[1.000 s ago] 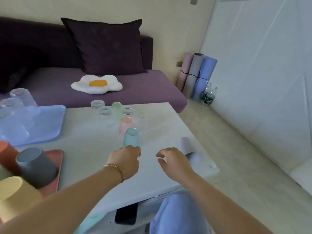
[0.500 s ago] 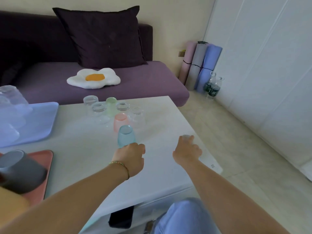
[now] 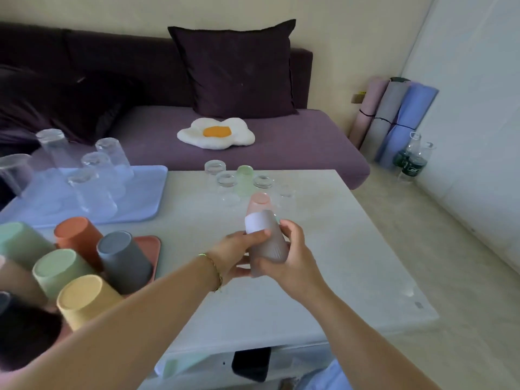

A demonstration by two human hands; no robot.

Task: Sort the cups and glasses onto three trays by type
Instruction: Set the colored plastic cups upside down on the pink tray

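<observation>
Gripping a frosted cup (image 3: pixel 267 243) with left hand (image 3: pixel 235 256) and right hand (image 3: pixel 291 260); blue tray (image 3: pixel 153 192) and red tray (image 3: pixel 153 244) loaded; small glasses (image 3: pixel 225 182) remain by far edge of counter (image 3: pixel 351 249).

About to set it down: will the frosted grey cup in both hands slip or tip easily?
The frosted grey cup looks matte and ribbed, so probably grippy in the left hand and right hand. It is tall and narrow, so likely tippy when nudged. Glass or plastic: cannot tell.
</observation>
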